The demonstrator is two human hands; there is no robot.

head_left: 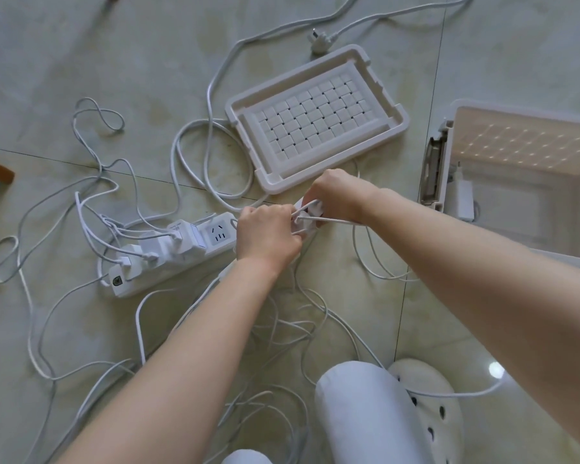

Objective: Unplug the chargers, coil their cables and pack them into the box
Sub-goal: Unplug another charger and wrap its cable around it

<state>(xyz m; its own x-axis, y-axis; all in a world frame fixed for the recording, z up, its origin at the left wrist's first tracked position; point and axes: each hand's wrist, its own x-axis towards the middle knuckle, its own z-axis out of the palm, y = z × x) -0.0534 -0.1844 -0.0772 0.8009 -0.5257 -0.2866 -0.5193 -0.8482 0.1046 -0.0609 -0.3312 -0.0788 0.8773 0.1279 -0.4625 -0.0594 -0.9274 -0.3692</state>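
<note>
- While the person crouches over the tiled floor (81,61), both hands meet just past the right end of the white power strip (154,276).
- The left hand (268,236) has its fingers curled round strands of white cable (335,222) that run across to the other hand.
- The right hand (335,195) grips a small white charger (312,207), fingers folded down over it; the cable loops around that charger.
- Several plugged-in chargers (168,242) crowd the strip's left half, a visible socket (218,234) beside them, their leads tangled across the floor.
- The box (516,236) stands open to the right, well apart from the strip, with a packed charger (464,199) lying inside.
- Its lid (315,118) lies on the floor just beyond the hands.
- A white clog (429,413) and a knee (359,396) in pale trousers show near the bottom.
</note>
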